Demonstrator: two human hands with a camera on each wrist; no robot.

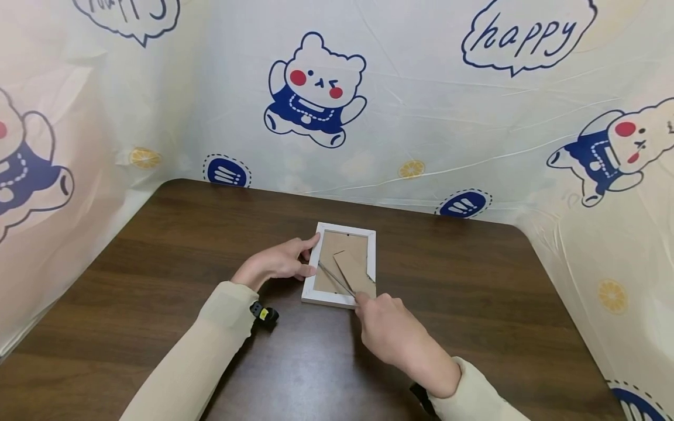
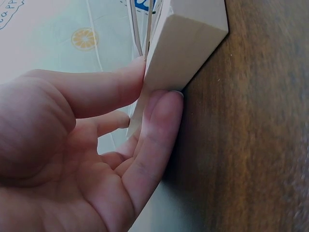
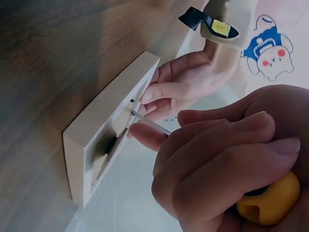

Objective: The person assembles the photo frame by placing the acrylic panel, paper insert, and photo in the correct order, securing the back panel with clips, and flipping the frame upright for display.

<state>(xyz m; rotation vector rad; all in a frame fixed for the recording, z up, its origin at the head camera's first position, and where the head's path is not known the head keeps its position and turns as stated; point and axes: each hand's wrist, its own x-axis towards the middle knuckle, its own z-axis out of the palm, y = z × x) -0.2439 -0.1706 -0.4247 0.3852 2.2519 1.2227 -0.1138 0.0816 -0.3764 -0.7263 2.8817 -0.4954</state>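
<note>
A white picture frame (image 1: 371, 251) lies face down on the table, its brown backing board (image 1: 334, 242) and a slanting stand flap (image 1: 355, 273) uppermost. My left hand (image 1: 276, 261) grips the frame's left side between thumb and fingers, at the edge in the left wrist view. In my right hand (image 1: 392, 328) is a screwdriver, its yellow-and-black handle (image 3: 277, 200) wrapped by curled fingers. The thin metal shaft (image 1: 337, 279) crosses the backing board, and its tip meets the inner left edge of the frame, near the left thumb.
The dark brown wooden table (image 1: 158, 292) spreads around the frame. Behind and beside it hangs a pale curtain (image 1: 421, 117) printed with bears and orange slices. A small black device (image 1: 265, 316) with a yellow label is strapped to the left wrist.
</note>
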